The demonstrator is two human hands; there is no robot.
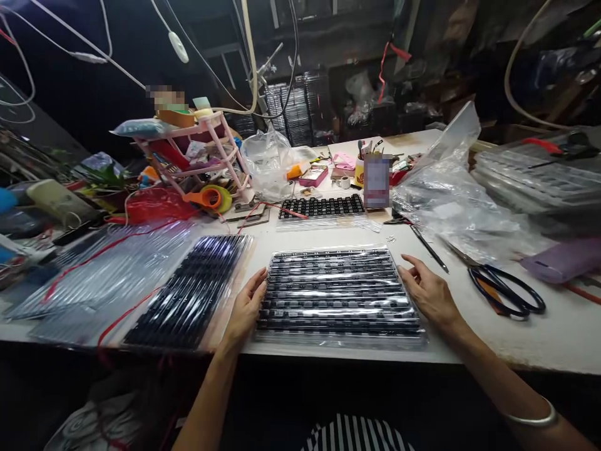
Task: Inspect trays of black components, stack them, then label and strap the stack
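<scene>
In front of me on the white table lies a stack of clear plastic trays (pixel 338 291) filled with rows of small black parts. My left hand (pixel 246 307) holds its left edge, fingers together along the side. At the opposite edge, my right hand (pixel 429 291) grips the side with its fingertips while its index finger stretches away. The trays rest flat on the tabletop near the front edge. Left of them is another pack of dark strips in clear plastic (pixel 192 291). Farther back sits a black gridded tray of small parts (pixel 322 205).
Scissors (pixel 502 288) and a black pen-like tool (pixel 429 249) lie at the right. Plastic bags (pixel 460 200) pile up behind them. Clear empty-looking trays (pixel 113 269) and a red string (pixel 124 316) are on the left. A pink rack (pixel 225 150) stands behind; cables hang overhead.
</scene>
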